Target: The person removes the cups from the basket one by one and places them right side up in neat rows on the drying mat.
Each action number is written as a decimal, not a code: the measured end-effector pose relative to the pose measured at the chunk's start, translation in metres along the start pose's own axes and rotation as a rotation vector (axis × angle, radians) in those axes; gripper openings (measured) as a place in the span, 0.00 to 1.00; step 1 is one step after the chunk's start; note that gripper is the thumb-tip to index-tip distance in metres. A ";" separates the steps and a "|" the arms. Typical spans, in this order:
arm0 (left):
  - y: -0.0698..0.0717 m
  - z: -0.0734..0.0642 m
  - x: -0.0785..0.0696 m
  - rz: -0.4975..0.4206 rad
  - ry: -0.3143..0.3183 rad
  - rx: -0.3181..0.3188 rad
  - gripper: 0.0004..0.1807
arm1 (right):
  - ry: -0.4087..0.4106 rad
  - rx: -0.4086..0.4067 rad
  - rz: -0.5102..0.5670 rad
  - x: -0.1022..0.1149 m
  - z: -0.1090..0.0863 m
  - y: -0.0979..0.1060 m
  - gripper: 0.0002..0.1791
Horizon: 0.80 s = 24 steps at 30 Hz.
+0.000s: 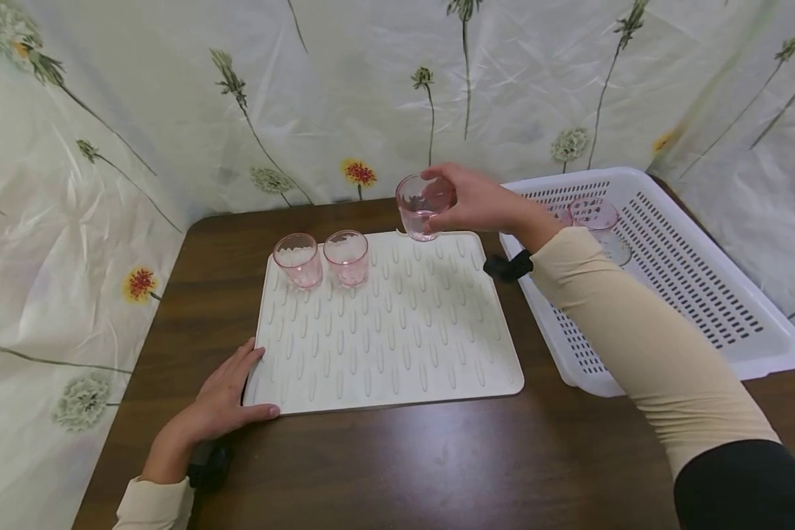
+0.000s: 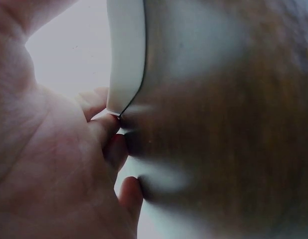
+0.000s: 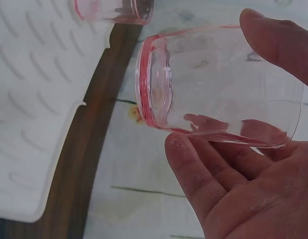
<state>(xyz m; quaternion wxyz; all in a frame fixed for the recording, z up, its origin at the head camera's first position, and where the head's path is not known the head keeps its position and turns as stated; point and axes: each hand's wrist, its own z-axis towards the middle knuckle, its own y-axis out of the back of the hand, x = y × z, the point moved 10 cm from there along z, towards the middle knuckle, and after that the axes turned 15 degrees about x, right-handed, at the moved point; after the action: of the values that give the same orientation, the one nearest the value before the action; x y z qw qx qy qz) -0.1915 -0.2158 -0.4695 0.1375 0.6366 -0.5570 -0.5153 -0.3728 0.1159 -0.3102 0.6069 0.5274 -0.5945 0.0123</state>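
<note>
One mat [image 1: 387, 331], brown table [image 1: 437, 464], floral sheeting [image 1: 358, 96]

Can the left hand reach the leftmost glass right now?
Probably yes: the left hand rests at the near left corner of the mat, and nothing visible stands between it and the leftmost glass.

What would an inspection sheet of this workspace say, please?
Surface: brown table, white mat lying on it.
Job's things: a pink glass and another glass upright on the mat's far left; a held glass; at least one more in the white basket.
Clutter: nothing seen.
Hands: left hand touches the mat's near left corner; right hand grips the held glass by the mat's far edge.
Cables: nothing seen.
Surroundings: flowered sheet behind the table.
</note>
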 end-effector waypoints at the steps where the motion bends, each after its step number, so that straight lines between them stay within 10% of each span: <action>1: 0.000 0.000 0.000 0.000 -0.001 -0.001 0.56 | 0.004 0.002 0.017 0.000 0.005 -0.002 0.46; 24: -0.002 0.002 0.004 -0.013 0.029 0.026 0.57 | -0.040 -0.135 0.326 -0.042 0.056 -0.049 0.46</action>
<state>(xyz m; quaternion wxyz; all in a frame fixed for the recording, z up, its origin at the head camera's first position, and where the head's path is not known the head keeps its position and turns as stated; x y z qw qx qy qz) -0.1925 -0.2180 -0.4737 0.1342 0.6493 -0.5575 -0.4996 -0.3937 0.0833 -0.3867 0.6189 0.3820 -0.6837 0.0600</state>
